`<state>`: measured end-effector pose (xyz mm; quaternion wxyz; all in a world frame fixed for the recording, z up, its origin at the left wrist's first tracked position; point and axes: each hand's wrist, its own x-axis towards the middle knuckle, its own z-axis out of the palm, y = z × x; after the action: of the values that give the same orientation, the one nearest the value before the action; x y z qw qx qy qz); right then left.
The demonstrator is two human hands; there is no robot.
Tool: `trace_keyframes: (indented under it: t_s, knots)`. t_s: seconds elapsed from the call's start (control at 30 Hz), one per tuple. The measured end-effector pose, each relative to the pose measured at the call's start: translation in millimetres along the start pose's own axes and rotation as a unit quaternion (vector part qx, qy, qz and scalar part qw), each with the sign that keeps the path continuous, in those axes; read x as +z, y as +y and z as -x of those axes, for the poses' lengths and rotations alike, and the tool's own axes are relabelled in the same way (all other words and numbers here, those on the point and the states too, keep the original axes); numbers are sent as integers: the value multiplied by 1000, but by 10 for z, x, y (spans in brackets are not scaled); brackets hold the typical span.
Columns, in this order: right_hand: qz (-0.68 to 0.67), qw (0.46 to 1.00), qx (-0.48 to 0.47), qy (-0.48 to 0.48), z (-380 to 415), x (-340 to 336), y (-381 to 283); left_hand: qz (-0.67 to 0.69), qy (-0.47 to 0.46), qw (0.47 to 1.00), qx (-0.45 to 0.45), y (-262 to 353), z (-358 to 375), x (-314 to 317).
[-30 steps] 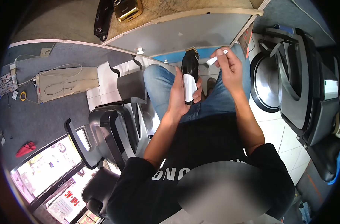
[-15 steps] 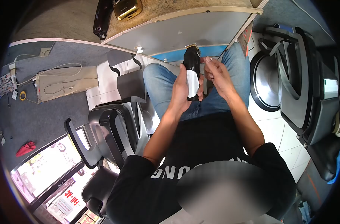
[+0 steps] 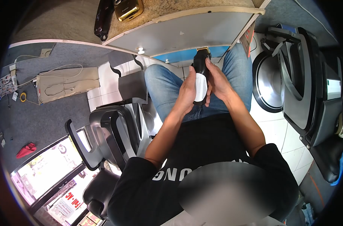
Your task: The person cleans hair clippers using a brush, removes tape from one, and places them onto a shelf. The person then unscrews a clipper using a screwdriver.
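A black hair clipper (image 3: 201,80) with a pale silver-white panel and a gold-coloured blade end is held between my two hands, over my lap. Its blade points away from me, toward the counter. My left hand (image 3: 187,92) is closed round its lower left side. My right hand (image 3: 219,81) closes on the right side, with its thumb against the black upper body near the blade end. Some fingers of both hands are hidden behind the clipper.
A wooden counter (image 3: 167,17) with a drawer front stands ahead of my knees. On it lie a gold clipper (image 3: 128,8) and a dark device (image 3: 103,20). Barber chairs flank me, one at left (image 3: 113,128) and one at right (image 3: 297,98). Folded cardboard (image 3: 64,84) lies far left.
My right hand has moved from beside the clipper onto its right side. The clipper has shifted slightly right and toward me.
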<state>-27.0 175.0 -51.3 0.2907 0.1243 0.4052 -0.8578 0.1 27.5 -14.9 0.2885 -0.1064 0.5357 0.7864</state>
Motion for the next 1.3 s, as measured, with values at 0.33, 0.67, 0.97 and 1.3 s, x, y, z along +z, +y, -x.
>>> trace_keyframes:
  t_s: [0.33,0.67,0.97,1.3]
  knots:
    - [-83,985,-91,122,-125,92,238,-546,165,803,170,-136,-165,-212]
    - [61,941,-235,236,-106,159,158,-449,145,837,279,1,-26,-11]
    - [173,902,-304,252,-108,133,216,-515,159,791,291,25,-30,-31]
    - [264,870,-332,251,-50,184,241,-491,188,827,198,4,-61,-31]
